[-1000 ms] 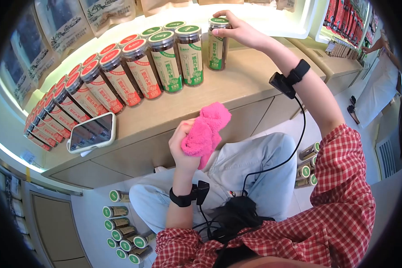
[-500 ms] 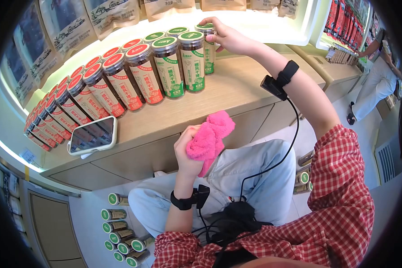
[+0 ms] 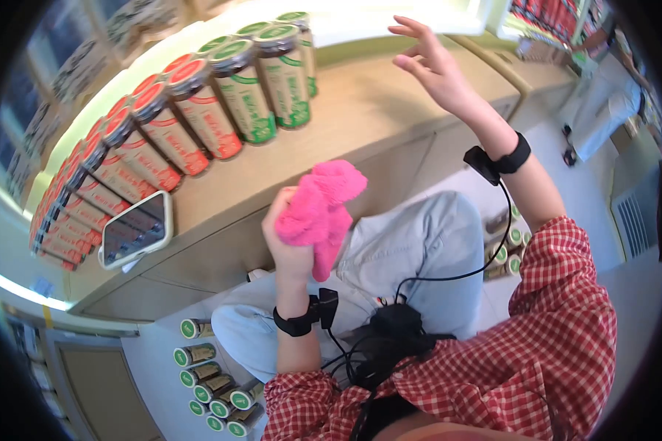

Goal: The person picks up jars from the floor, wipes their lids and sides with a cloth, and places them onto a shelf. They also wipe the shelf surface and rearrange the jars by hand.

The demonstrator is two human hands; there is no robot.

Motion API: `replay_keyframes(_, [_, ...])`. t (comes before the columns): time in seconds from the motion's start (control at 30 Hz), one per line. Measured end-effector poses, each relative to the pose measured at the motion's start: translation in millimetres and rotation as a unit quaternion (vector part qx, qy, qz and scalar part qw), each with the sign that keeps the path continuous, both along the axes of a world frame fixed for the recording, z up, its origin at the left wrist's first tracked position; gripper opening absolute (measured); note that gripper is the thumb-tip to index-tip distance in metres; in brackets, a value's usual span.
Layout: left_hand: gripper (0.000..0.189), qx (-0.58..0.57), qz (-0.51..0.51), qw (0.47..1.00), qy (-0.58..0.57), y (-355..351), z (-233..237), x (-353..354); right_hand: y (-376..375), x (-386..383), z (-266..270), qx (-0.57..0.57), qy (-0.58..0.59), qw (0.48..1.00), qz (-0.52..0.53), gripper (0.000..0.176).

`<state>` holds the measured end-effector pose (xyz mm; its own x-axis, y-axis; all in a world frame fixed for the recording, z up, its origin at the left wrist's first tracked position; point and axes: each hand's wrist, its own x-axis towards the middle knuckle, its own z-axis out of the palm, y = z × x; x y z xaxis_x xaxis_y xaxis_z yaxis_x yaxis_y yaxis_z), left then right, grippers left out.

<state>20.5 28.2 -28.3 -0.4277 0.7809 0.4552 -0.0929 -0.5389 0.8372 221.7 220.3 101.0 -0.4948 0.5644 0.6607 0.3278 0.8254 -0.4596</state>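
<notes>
My left hand [image 3: 281, 235] is closed around a bunched pink fluffy cloth [image 3: 322, 206], held above my lap in front of the shelf edge. Raised over the right part of the wooden shelf [image 3: 390, 103], my right hand [image 3: 435, 67] has its fingers apart and nothing in them. To its left stand green-lidded jars [image 3: 283, 77] with green and cream labels, apart from the hand. Red-lidded jars [image 3: 198, 110] with red labels continue the rows leftward along the shelf.
A phone [image 3: 136, 229] in a pale case leans against the jars at the shelf's front. More green-lidded jars [image 3: 195, 356] are on the floor at left, others [image 3: 502, 256] at right. A black cable [image 3: 456, 278] runs from my right wrist. Another person [image 3: 610, 110] is at far right.
My right hand has let go of the rear green-lidded jar at the row's end and moved right, fingers opened. My left hand still holds the cloth. The view has shifted somewhat.
</notes>
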Motion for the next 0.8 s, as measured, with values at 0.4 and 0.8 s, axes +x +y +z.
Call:
replay_keyframes(0.4, [0.029,-0.065,0.034,0.997,0.028,22.4,-30.2,1.8,-164.7,256.9,-195.5,-0.260,-0.436,0.791,-0.342,0.059])
replay_keyframes(0.8, [0.032,-0.053,0.004,0.998,-0.014,22.0,-26.6,-1.9,-169.8,236.1,-188.0,-0.233,-0.294,0.813,-0.446,0.048])
